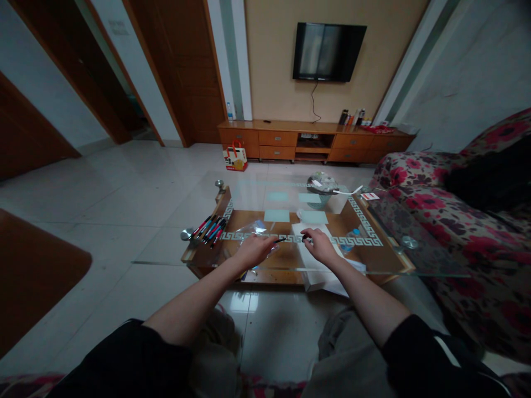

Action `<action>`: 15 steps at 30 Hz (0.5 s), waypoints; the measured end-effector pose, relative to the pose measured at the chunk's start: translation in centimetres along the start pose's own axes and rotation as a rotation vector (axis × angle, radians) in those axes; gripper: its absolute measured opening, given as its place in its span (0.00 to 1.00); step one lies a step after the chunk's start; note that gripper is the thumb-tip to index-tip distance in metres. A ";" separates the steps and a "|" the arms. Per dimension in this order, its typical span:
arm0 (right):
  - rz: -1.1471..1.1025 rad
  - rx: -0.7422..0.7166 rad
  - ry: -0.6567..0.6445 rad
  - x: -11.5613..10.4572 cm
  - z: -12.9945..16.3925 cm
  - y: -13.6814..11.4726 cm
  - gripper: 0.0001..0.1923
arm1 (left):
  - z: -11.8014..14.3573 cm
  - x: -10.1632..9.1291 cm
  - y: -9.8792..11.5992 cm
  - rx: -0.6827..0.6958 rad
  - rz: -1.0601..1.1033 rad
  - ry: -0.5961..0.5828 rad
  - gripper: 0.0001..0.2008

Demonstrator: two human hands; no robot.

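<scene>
Over the glass table (161, 251), my left hand (254, 251) is closed around a dark pen (281, 240) whose thin end points right. Facing it a short gap away, my right hand (320, 247) pinches a small dark piece (306, 237) that looks like a pen cap. Pen and dark piece are apart. Left of my left hand lies a bunch of pens (211, 230) in red, blue and black. A clear plastic bag (251, 228) lies just behind my left hand, partly covered by it.
Below the glass, a white box (309, 260) and a blue-capped bottle (352, 239) are visible. A basket holding a plastic bag (323, 183) stands at the table's far side, near a card (370, 196). A flowered sofa (464, 237) flanks the right side.
</scene>
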State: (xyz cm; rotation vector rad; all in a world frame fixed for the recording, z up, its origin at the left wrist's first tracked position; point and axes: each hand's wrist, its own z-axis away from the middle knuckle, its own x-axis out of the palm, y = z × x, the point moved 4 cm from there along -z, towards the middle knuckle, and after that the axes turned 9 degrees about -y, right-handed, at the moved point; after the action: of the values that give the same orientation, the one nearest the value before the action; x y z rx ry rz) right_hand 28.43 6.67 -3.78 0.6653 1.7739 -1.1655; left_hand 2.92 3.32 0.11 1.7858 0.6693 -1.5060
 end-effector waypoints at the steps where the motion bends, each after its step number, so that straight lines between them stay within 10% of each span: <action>1: 0.004 -0.002 -0.002 0.0 0.0 0.0 0.15 | 0.0 0.0 0.0 0.003 0.004 -0.001 0.16; 15: 0.047 0.042 -0.047 0.2 0.1 0.0 0.17 | -0.1 0.2 -0.1 0.006 -0.002 -0.005 0.16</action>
State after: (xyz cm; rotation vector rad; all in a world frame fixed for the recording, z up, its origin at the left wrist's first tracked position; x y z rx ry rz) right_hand 28.44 6.57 -3.96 0.6956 1.6903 -1.1793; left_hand 2.94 3.39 -0.05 1.7853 0.6653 -1.5153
